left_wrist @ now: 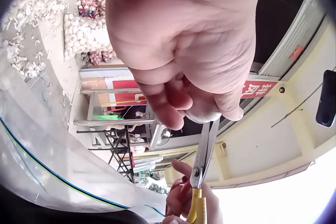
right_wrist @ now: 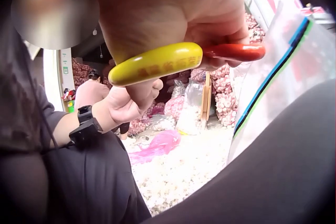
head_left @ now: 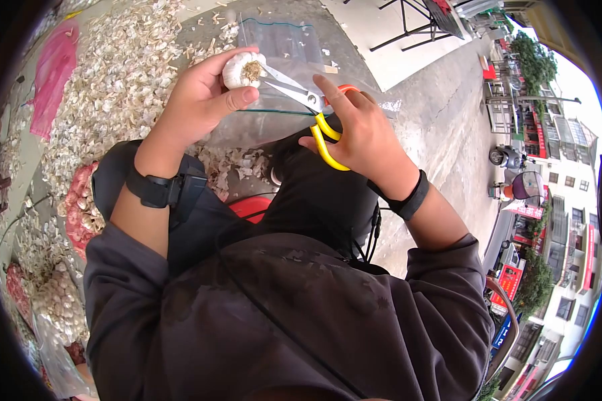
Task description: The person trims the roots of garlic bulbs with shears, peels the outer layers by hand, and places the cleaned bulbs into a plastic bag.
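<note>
Pinching a garlic bulb, root tuft not yet detached, left hand faces open-bladed scissors gripped by right hand.

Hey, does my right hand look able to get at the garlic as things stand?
Likely yes, with the scissors: the right hand holds them, blades parted, tips right by the garlic. The left hand grips its sides but seems to leave the root end free.
</note>
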The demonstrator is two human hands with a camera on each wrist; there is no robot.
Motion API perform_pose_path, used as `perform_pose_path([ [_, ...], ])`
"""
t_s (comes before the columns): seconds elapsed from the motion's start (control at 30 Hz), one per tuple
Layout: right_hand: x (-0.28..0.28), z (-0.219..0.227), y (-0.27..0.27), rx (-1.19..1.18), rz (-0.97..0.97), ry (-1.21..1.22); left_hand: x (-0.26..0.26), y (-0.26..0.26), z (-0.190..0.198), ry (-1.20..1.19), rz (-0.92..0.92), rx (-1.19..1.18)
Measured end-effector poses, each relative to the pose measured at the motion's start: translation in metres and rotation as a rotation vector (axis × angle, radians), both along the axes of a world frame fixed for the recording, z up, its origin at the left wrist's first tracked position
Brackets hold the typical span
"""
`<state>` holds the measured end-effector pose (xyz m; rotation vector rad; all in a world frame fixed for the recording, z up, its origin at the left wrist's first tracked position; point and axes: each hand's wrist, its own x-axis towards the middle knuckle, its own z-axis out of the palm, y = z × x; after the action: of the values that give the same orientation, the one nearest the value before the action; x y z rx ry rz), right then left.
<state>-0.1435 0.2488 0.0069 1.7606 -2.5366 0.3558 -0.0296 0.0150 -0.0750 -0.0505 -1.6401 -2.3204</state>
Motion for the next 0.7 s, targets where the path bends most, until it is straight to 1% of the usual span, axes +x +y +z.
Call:
perform_pose_path([
  [0.1, -0.003, -0.003, -0.005, 0.022, 0.009, 0.034, -0.004, 0.008, -0.009, 0.022, 0.127, -0.171],
  [0.2, -0.008, -0.011, -0.009, 0.077, -0.007, 0.032, -0.006, 0.008, -0.013, 0.016, 0.183, -0.242],
  [0.27, -0.012, -0.015, -0.013, 0.111, -0.007, 0.023, -0.003, 0.006, -0.012, -0.066, 0.185, -0.256],
  [0.3, -0.013, -0.015, -0.015, 0.104, 0.022, 0.05, -0.002, 0.005, -0.011, -0.106, 0.184, -0.263],
  [0.37, -0.014, -0.014, -0.017, 0.091, 0.078, 0.103, -0.002, 0.003, -0.012, -0.081, 0.193, -0.249],
  [0.47, -0.013, -0.016, -0.018, 0.1, 0.079, 0.116, -0.003, 0.001, -0.014, -0.064, 0.189, -0.221],
  [0.5, -0.01, -0.014, -0.018, 0.103, 0.044, 0.063, -0.003, 0.0, -0.014, -0.062, 0.188, -0.211],
  [0.57, -0.004, -0.01, -0.021, 0.104, -0.019, -0.039, -0.003, -0.005, -0.012, -0.125, 0.121, -0.128],
  [0.6, -0.002, -0.012, -0.021, 0.085, -0.03, -0.099, -0.003, -0.007, -0.01, -0.157, 0.084, -0.089],
  [0.7, 0.003, -0.018, -0.022, 0.055, -0.04, -0.291, -0.002, -0.009, -0.007, -0.129, 0.032, -0.002],
])
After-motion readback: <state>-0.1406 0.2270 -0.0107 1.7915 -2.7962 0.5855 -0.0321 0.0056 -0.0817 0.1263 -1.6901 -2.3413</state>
